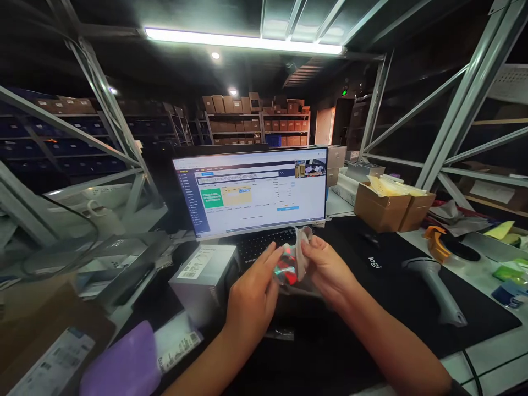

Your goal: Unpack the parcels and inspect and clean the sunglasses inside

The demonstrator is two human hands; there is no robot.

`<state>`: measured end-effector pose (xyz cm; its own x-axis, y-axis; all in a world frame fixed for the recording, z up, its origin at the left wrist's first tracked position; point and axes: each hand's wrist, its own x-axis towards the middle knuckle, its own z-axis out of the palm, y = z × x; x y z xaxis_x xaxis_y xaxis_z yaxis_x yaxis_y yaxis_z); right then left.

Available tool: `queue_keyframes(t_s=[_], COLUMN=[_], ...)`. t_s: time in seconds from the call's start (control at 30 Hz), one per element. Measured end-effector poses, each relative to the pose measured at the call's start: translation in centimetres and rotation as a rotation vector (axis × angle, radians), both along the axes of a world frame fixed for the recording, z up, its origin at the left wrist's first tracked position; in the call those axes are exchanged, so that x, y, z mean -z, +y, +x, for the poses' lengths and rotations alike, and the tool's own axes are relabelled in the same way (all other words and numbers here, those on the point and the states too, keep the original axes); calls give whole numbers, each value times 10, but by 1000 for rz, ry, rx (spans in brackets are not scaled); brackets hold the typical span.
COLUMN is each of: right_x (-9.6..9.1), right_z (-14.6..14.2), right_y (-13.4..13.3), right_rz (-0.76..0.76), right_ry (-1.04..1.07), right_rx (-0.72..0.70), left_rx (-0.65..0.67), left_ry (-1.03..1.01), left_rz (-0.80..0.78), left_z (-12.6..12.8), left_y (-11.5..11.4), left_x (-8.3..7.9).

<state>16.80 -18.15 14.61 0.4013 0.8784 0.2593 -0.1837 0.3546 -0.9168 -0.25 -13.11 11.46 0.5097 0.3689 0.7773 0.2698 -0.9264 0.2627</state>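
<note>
My left hand [252, 289], fingers held together, grips a shiny red and silvery item [289, 267] with a greenish reflection; its exact kind is not clear. Pinched between the thumb and fingers of my right hand [328, 264] is a pale greyish pouch or wrapper [302, 258], right against the shiny item. Both hands are close together above the desk, before the keyboard [258, 247] and the lit monitor [251, 192]. To the left of my left hand stands a grey-white box [206, 275] with a label. A small clear packet [280, 334] lies below the hands.
A barcode scanner [437, 291] rests on the black desk mat [371, 308] at right, beyond it a tape dispenser [443, 245]. Cardboard boxes [379, 208] stand farther back. At left are a purple item [124, 363], a labelled packet [177, 341] and a carton [45, 330]. Metal posts frame the desk.
</note>
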Motion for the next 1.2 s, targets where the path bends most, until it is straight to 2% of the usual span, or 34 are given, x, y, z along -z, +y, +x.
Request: queue_keyframes(t_s=[0.1,0.23,0.3,0.37,0.47,0.53,0.6,0.67,0.77,0.83,0.9,1.0,1.1,1.2], right_x=[-5,-15,-16,-13,-7,-8,-13,-18,-20,-18,-15,-12,-12,-11], right_z=[29,97,133,162,179,170,146,113,65,44,36,43,58,68], right_y=[2,-11,-19,-23,-24,-25,-27,-31,-36,-36,-33,-23,-16,-14], right_rz=[-65,-147,-276,-458,-672,-691,-605,-386,32,176,243,296,268,258], right_ry=[-186,-466,-621,-770,-955,-1056,-1137,-1212,-1349,-1452,-1512,-1438,-1320,-1292], right_rx=[59,346,478,536,551,567,574,527,349,273,278,379,468,501], left_rx=[31,57,68,82,117,139,164,193,243,253,200,76,-18,-95], left_ry=[-26,-24,-17,-16,-20,-20,-3,39,114,150,156,119,26,-138], left_rz=[-123,-204,-230,-254,-243,-232,-227,-215,-188,-187,-231,-323,-391,-473], left_z=[-4,-9,-10,-12,-13,-15,-16,-18,-21,-22,-22,-21,-18,-17], left_y=[5,9,9,8,8,8,10,11,11,9,7,8,16,25], left_x=[-2,-7,-11,-15,-18,-19,-21,-23,-28,-31,-32,-28,-21,-18])
